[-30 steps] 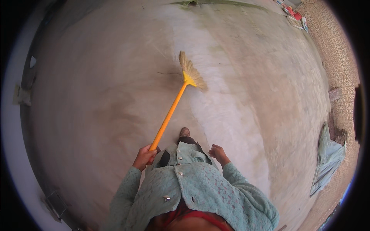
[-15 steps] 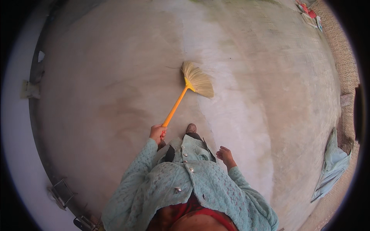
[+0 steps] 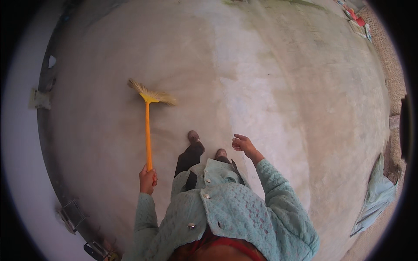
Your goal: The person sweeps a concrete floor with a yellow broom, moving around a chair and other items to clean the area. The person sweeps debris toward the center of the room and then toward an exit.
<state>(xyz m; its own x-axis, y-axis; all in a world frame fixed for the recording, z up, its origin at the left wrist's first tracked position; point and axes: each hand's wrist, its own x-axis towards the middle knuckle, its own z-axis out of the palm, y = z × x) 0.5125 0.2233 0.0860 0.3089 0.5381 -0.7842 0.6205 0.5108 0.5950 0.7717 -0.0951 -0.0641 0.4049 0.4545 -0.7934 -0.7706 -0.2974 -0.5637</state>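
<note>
My left hand (image 3: 148,179) is closed round the end of a broom's orange handle (image 3: 148,137). The broom head (image 3: 153,95), of pale straw bristles with a yellow collar, lies ahead of me to the left on the concrete floor, its bristles fanned and bent to both sides. Out in front of my body on the right, my right hand (image 3: 244,145) hangs in the air with loosely bent fingers, partly apart, and nothing visible in it. Both brown shoes (image 3: 194,136) show between the hands.
A pale wall (image 3: 21,143) runs along the left, with a small packet (image 3: 40,99) and a metal-framed object (image 3: 72,215) beside it. A grey-green cloth (image 3: 376,193) lies at the right edge. Red and white items (image 3: 359,21) sit at the far right.
The broom has swung left across the floor, my left hand moving left and back with it. My right hand has risen forward and inward. My left foot has come forward.
</note>
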